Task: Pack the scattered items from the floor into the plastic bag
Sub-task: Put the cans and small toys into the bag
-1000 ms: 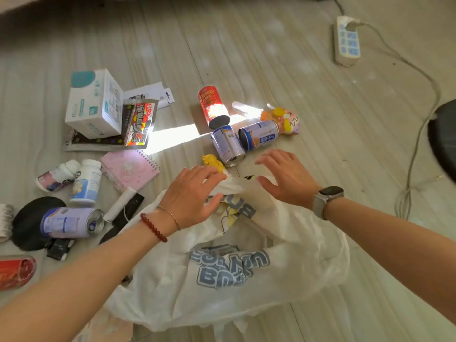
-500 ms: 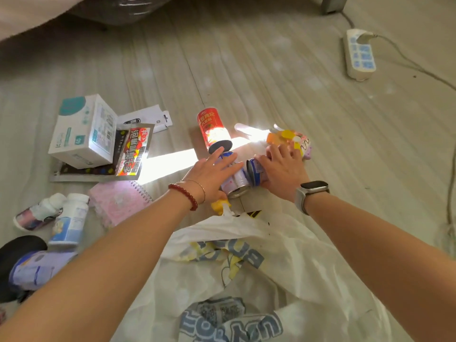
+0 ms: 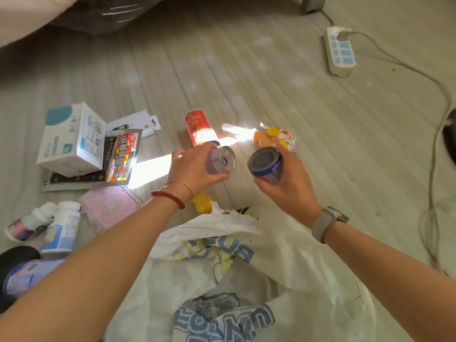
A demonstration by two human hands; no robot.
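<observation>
Fingers of your left hand [image 3: 195,169] are wrapped round a silver can [image 3: 222,160], and your right hand [image 3: 283,186] grips a blue-rimmed can [image 3: 265,165], both lifted off the floor [image 3: 246,70] just beyond the white plastic bag [image 3: 283,267]. Red can [image 3: 197,127] lies behind them, box [image 3: 71,139] and bottles [image 3: 61,225] off left.

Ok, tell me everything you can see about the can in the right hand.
The can is a small metal drink can with a blue label and a paler band lower down; its print is too blurred to read. The right hand grips it from below and behind, fingers curled round its body. It is lifted off the floor and tilted, so one dark, round, rimmed end faces the camera. It hangs beyond the plastic bag, beside the left hand's can but apart from it. Whether it is opened cannot be told.
</observation>
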